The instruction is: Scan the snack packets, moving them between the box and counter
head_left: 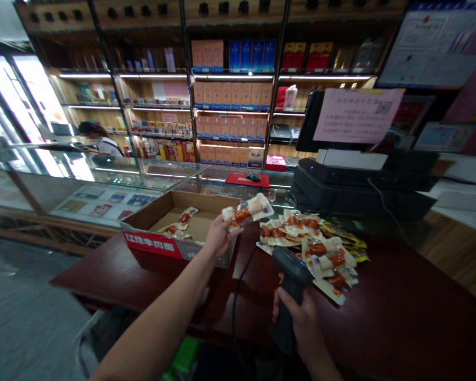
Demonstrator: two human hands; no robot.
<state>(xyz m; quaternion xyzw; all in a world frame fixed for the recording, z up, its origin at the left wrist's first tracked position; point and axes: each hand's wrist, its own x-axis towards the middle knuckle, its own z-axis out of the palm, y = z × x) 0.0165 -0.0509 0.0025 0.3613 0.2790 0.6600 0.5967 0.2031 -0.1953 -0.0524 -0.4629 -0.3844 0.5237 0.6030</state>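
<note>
My left hand (221,237) is closed on a vacuum-packed sausage (249,210), raised above the right side of an open cardboard box (174,201). A couple of similar sausage packs (178,224) lie inside that box. My right hand (297,312) wraps round the handle of a black barcode scanner (291,267), whose head points up and away with a small blue light on it. Beyond the scanner, a heap of packed sausages (313,233) is spread on the dark red table (384,301). Yellow packets (347,238) stick out from the heap's right side.
The scanner's cable (235,296) hangs over the table's front edge. Behind stand a black register (341,182) with a pink sign (357,115), and a mouse (253,177) on a red pad. A person (103,142) is at the far left behind the glass counter (143,173).
</note>
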